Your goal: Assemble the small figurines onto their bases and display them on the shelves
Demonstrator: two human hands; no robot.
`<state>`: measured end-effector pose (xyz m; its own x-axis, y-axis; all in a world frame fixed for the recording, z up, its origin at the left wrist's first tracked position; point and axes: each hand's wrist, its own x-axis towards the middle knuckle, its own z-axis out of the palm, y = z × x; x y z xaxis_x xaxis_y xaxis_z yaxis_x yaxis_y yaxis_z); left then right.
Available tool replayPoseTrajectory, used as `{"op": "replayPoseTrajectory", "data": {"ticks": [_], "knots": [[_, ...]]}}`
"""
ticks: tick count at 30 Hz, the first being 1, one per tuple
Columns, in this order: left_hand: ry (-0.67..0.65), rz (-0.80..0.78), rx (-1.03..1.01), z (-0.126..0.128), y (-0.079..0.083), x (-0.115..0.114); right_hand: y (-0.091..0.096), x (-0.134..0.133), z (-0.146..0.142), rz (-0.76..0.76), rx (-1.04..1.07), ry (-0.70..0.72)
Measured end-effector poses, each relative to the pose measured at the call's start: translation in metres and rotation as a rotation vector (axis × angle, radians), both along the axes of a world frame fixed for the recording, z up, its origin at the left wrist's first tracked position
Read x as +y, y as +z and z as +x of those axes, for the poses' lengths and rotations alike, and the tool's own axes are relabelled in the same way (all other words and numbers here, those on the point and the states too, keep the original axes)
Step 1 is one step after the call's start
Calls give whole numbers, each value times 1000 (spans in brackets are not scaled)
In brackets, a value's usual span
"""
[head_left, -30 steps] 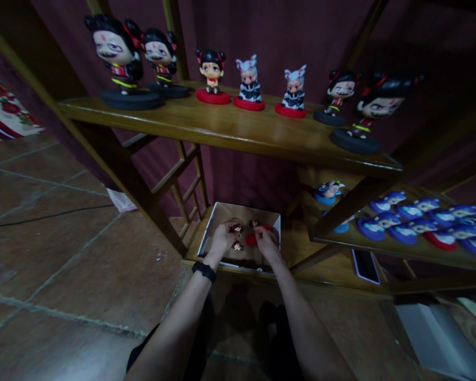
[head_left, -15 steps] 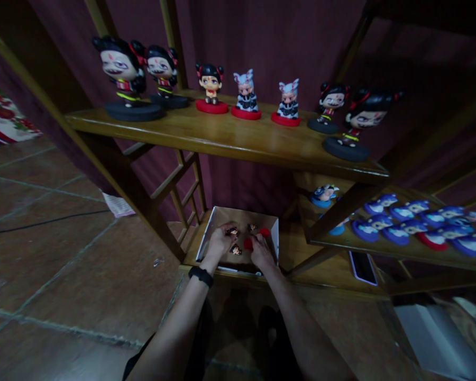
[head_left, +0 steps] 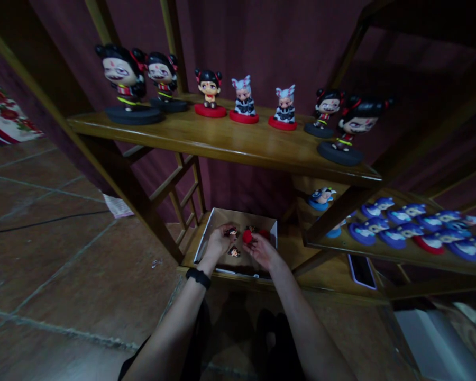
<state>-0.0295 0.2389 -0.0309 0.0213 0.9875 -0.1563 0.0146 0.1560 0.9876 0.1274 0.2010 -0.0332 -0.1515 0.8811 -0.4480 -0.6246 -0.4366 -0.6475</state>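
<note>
An open cardboard box point(head_left: 208, 236) with white outer sides stands on the low shelf, and both hands are over it. Between the fingers of my left hand point(head_left: 219, 242) is a small black-haired figurine point(head_left: 232, 232). My right hand point(head_left: 262, 250) pinches a red round base point(head_left: 247, 236), held just to the right of that figurine. Another small figurine point(head_left: 234, 252) lies in the box below the left fingers. A further figurine point(head_left: 252, 229) is partly hidden behind the red base. A second red base point(head_left: 264, 233) lies dimly at the box's right side.
Figurines on round bases line the upper wooden shelf point(head_left: 230, 143), whose edge juts out above the box. Blue figurines point(head_left: 404, 231) crowd the right shelf. A phone point(head_left: 362, 271) lies on the low shelf. A wooden post point(head_left: 337, 217) slants nearby. A cable point(head_left: 63, 218) crosses the floor.
My right hand has lifted one red base from the box floor and brought it up and left, closer to the figurine in my left hand. The left hand has barely moved.
</note>
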Motion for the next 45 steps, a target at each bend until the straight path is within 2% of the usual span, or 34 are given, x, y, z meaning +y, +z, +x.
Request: {"op": "replayPoseTrajectory", "data": {"ticks": [3, 6, 10, 16, 20, 31, 40, 45], "knots": [[-26, -74, -129, 4, 18, -7, 10, -3, 0, -2, 128, 55], [-64, -56, -219, 7, 35, -14, 14, -5, -2, 22, 193, 75], [-86, -25, -283, 12, 44, -18, 13, -6, -5, 45, 230, 68], [-126, -12, -289, 14, 45, -20, 14, -6, -7, 49, 244, 49], [-129, 25, -229, 13, 45, -19, 15, -6, -8, 44, 236, 21], [-113, 29, -227, 10, 40, -15, 22, -10, -9, 34, 247, 12], [-117, 171, -46, 13, 47, -17, 21, -8, -10, 24, 254, 7], [-160, 247, 79, 14, 42, -18, 17, -8, -10, 28, 225, -15]]}}
